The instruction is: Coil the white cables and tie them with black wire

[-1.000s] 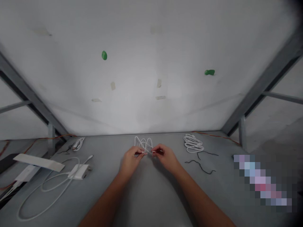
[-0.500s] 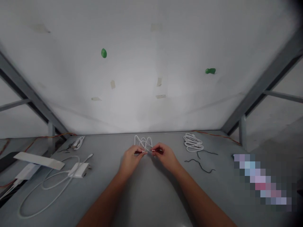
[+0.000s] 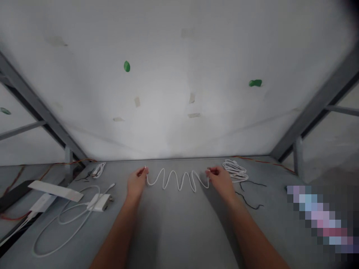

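A thin white cable point(image 3: 178, 179) lies in a wavy zigzag on the grey table top point(image 3: 179, 228), stretched sideways between my hands. My left hand point(image 3: 137, 183) pinches one end of the cable between its fingertips. My right hand point(image 3: 220, 180) holds the other end in the same way. The small connectors are mostly hidden by my fingers. Just past my right hand lies a coiled white cable point(image 3: 235, 170), nearly touching the fingers.
Left of my hands lie a white power adapter point(image 3: 98, 202) with a looped white cable point(image 3: 65, 224), a small white cable bundle point(image 3: 98, 170) and a long white strip point(image 3: 56, 191). Thin black wire point(image 3: 248, 197) lies at right. A white wall and metal frame stand behind the table.
My hands have moved apart, left hand leftward and right hand rightward. The cable, bunched in tall loops before, is now stretched out in a low zigzag lying on the table.
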Demonstrator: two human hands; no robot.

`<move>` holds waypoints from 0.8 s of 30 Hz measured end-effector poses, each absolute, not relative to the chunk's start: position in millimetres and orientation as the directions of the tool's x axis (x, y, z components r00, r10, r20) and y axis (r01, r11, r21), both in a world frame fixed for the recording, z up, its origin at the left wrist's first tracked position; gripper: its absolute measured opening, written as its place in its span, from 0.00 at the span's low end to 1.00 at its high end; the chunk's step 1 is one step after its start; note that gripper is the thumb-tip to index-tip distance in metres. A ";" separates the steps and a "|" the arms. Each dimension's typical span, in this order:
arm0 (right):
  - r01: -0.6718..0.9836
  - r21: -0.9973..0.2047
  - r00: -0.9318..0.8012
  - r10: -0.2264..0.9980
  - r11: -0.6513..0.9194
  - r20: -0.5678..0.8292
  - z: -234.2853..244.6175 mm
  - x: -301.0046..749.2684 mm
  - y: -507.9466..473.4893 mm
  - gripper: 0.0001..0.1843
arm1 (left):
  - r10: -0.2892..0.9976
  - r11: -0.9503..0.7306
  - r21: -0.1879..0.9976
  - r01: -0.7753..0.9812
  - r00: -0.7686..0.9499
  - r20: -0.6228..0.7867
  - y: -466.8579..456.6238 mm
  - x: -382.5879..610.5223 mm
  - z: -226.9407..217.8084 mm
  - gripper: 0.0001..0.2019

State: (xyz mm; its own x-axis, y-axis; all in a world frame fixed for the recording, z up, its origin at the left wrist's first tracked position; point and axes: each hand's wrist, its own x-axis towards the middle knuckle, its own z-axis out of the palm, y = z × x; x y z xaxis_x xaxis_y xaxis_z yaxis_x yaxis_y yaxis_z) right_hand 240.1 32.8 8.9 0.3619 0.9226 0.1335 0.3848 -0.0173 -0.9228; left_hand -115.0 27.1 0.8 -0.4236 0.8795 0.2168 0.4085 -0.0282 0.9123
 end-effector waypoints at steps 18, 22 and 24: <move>-0.185 -0.948 -0.206 0.953 -0.259 -0.221 -7.0 159.8 -0.5 0.22 | 0.946 -0.253 0.591 0.766 0.067 0.317 -9.2 5.9 -29.0 0.13; -0.312 -0.919 -0.303 0.942 -0.242 -0.145 -1.6 152.6 -3.1 0.21 | 0.960 -0.244 0.766 0.595 0.037 0.278 -12.4 4.9 -20.5 0.16; -0.367 -0.897 -0.335 0.935 -0.246 -0.119 3.4 150.6 -4.0 0.21 | 0.968 -0.229 0.831 0.506 0.030 0.249 -13.9 4.3 -14.5 0.18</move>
